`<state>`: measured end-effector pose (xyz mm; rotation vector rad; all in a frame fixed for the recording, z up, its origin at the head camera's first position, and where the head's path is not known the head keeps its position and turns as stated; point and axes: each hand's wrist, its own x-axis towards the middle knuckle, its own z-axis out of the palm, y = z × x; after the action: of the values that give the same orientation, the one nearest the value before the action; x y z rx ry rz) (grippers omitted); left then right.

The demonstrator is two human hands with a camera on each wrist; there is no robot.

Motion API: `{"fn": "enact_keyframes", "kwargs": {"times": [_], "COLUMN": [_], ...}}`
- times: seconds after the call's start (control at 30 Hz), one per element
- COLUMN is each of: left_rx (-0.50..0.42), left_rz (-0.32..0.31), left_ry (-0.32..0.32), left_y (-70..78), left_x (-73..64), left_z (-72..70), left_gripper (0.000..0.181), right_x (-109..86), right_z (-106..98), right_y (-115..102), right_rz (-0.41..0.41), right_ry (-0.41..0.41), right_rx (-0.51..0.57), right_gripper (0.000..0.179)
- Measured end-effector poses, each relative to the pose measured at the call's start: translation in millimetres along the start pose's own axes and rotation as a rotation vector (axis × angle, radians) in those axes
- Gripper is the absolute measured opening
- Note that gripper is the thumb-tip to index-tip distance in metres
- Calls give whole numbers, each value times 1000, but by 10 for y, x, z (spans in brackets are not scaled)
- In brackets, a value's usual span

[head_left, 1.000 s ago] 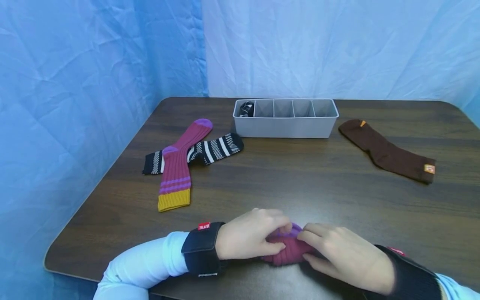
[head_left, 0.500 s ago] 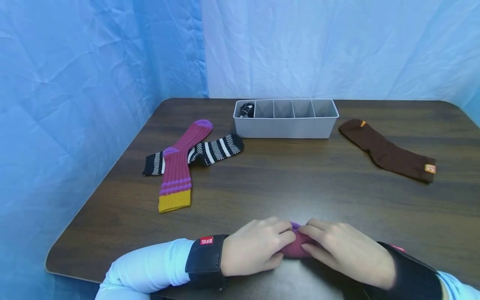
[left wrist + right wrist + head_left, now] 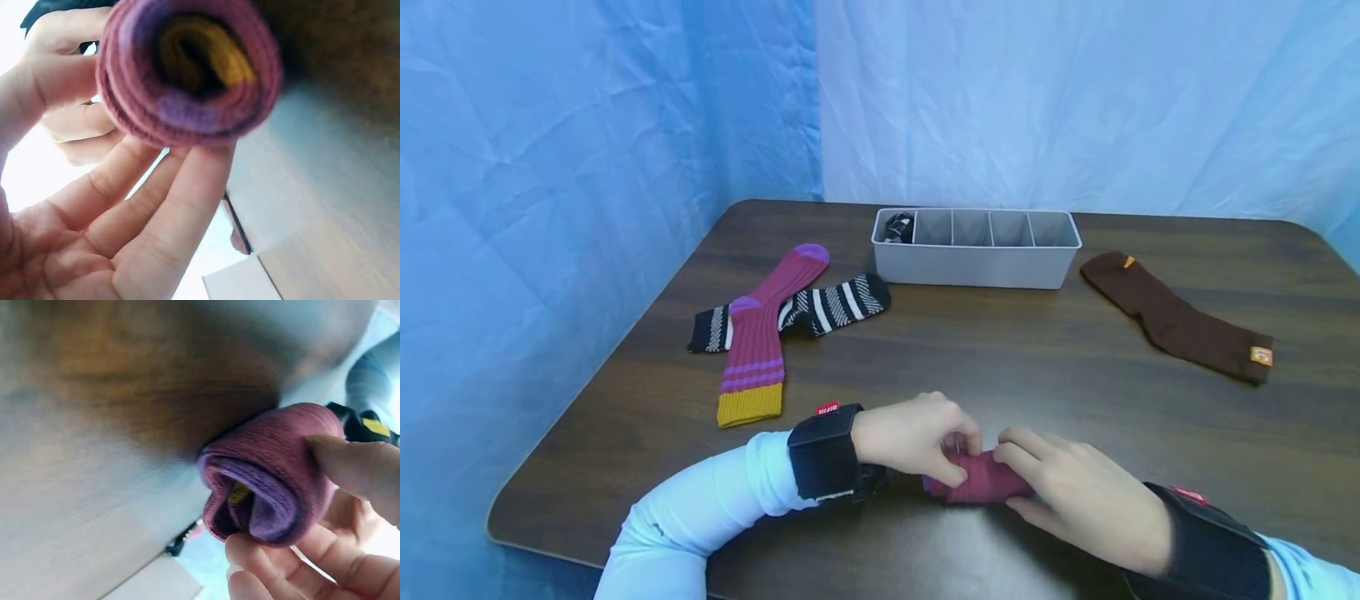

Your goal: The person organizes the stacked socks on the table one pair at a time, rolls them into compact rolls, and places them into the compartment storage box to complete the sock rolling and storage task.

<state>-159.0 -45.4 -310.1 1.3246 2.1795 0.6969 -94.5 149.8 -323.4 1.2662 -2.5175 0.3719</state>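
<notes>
A maroon sock (image 3: 988, 478), rolled into a short cylinder, lies on the table near its front edge between both hands. My left hand (image 3: 917, 437) pinches its left end with thumb and fingers. At the other end my right hand (image 3: 1078, 496) grips the roll, thumb on the near side and fingers on the far side. In the left wrist view the end of the rolled sock (image 3: 187, 119) shows purple bands and a yellow cuff inside. The right wrist view shows the roll's other end (image 3: 275, 481), with purple layers and a little yellow within.
A grey divided box (image 3: 977, 265) stands at the back, a dark rolled item (image 3: 898, 227) in its leftmost compartment. At left a maroon sock with yellow cuff (image 3: 756, 342) lies across a black-and-white patterned sock (image 3: 842, 304). A brown sock (image 3: 1180, 321) lies at right.
The left hand first closed further over the sock roll, then lifted back to a pinch at its left end. The roll has turned, its purple part now at the left. The right hand stayed near its place.
</notes>
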Motion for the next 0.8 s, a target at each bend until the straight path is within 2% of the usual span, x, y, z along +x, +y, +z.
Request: {"fn": "enact_keyframes", "kwargs": {"times": [0.07, 0.13, 0.27, 0.33, 0.4, 0.5, 0.57, 0.73, 0.8], "left_rx": [2, 78, 453, 663, 816, 931, 1003, 1213, 1272], "left_rz": [-19, -7, 115, 155, 172, 135, 114, 92, 76], "left_ry": [4, 70, 303, 379, 380, 319, 317, 393, 408], "left_y": [12, 48, 210, 294, 354, 399, 408, 404, 391], "left_x": [3, -17, -105, -147, -166, -154, -120, -13, 25], "left_z": [-6, 28, 209, 310, 384, 432, 450, 508, 513], "left_gripper": [13, 15, 20, 22, 24, 31, 30, 20, 19], "right_x": [26, 53, 112, 147, 184, 234, 261, 306, 323], "right_z": [17, 25, 7, -17, -40, -66, -70, -90, -134], "right_y": [13, 37, 112, 157, 206, 286, 342, 491, 560], "right_rz": [24, 47, 82, 95, 116, 143, 159, 178, 185], "right_ry": [-20, -51, -112, -156, -202, -281, -322, -427, -444], "right_rx": [17, 44, 121, 185, 238, 332, 384, 520, 541], "right_gripper": [36, 32, 24, 21, 17, 13, 11, 11, 15]}}
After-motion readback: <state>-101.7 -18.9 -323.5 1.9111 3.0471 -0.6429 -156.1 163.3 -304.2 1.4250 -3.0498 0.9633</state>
